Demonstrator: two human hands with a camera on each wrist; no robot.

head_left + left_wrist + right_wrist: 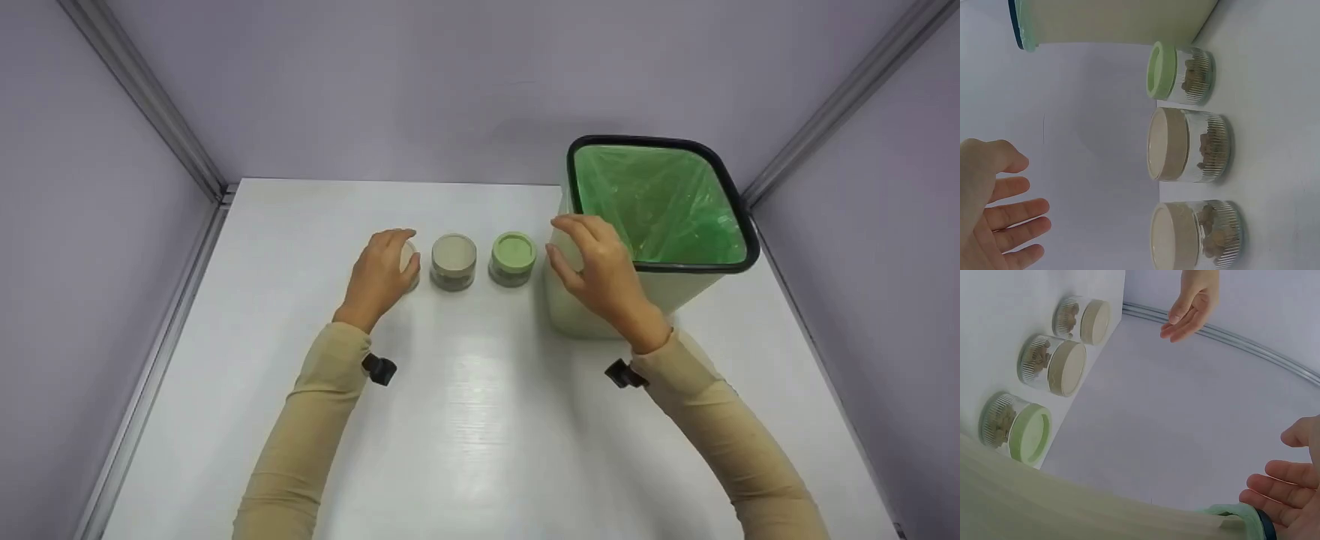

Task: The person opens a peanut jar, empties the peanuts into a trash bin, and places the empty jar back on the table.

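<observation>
Left hand (381, 271) hovers spread above the cream-lidded jar (1196, 235); right hand (600, 271) hovers spread beside the bin (660, 202).

In the head view the left hand (381, 276) covers most of the leftmost jar (409, 264), so only a sliver of its pale lid shows past the fingers (395, 238). The right hand (600, 276) hides part of the bin's (660, 217) near wall, and whether it touches that wall cannot be told. Both sleeves run off the bottom edge.

In the left wrist view the bottom edge cuts the nearest jar, and the bin is clipped at the top.

In the right wrist view the bin's side is blurred, and the brown contents of the jars are possibly nuts, too small to tell.
</observation>
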